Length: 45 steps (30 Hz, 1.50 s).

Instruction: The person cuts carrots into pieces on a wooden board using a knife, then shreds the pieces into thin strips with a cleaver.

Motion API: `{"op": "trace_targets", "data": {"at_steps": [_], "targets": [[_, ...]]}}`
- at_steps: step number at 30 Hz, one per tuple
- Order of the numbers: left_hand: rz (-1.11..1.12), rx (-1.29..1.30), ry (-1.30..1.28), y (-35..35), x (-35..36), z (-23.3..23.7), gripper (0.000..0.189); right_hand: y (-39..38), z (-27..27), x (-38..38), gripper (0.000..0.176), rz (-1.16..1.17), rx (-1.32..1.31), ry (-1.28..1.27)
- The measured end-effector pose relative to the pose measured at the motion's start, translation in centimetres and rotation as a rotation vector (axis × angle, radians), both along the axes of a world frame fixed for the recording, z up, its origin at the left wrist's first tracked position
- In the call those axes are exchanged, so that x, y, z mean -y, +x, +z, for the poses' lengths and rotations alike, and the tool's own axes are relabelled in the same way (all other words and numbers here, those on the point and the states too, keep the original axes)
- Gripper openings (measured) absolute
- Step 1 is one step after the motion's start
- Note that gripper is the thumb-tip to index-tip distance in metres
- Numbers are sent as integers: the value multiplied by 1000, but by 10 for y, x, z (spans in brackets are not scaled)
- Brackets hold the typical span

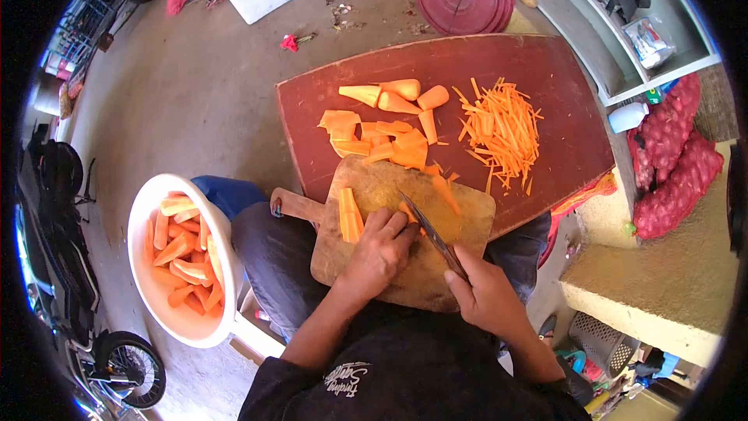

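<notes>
Sitting with a wooden board on the lap, the person is pressing the left hand down on a small carrot piece. The fingers are closing over it, so most of it is hiding under them. The right hand is wrapping tight around the handle of a knife. The blade is touching the carrot piece just right of the left fingertips. The two hands are sitting near each other, not touching.

I am thinking the carrot piece is hard, light and a bit wet, so it could slide or roll. Holding it on the end away from the blade looks safest.

A stack of slices is lying just left of the left hand. Thin strips are lying far and right on the red board. A white bowl of carrots is sitting at the left.
</notes>
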<state>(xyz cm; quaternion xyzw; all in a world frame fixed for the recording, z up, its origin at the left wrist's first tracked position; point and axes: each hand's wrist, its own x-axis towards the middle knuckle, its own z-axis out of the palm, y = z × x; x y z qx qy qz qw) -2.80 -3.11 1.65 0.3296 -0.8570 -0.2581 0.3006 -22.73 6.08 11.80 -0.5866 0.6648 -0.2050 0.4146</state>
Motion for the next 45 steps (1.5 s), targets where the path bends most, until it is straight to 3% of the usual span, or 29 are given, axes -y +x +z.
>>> {"op": "trace_targets", "data": {"at_steps": [8, 11, 17, 20, 26, 29, 32, 35, 38, 45], "targets": [[-24, 17, 13, 1, -1, -6, 36, 10, -24, 11, 40, 39, -38, -169], [-4, -26, -47, 0, -2, -4, 36, 5, -10, -14, 39, -6, -32, -124], [-15, 13, -8, 0, -2, 0, 35, 10, -34, 16, 41, 31, -50, -197], [0, -7, -58, 0, -2, -1, 34, 7, -7, 0, 38, 22, 2, -71], [2, 3, -46, -1, -5, -4, 32, 15, -44, 18, 33, -21, -9, -200], [20, 29, -96, 0, -5, -1, 33, 8, -18, 5, 31, 6, 34, -116], [65, 35, -83, 0, -9, -7, 34, 13, -38, -10, 29, -24, -55, -251], [40, 5, -44, 1, -7, -11, 35, 13, -28, 25, 39, -8, 4, -29], [19, -16, -25, 5, -4, -10, 35, 7, -9, 19, 36, 25, 72, -26], [29, 9, -28, 6, -6, -7, 34, 22, -30, 11, 33, 5, -32, -170]]}}
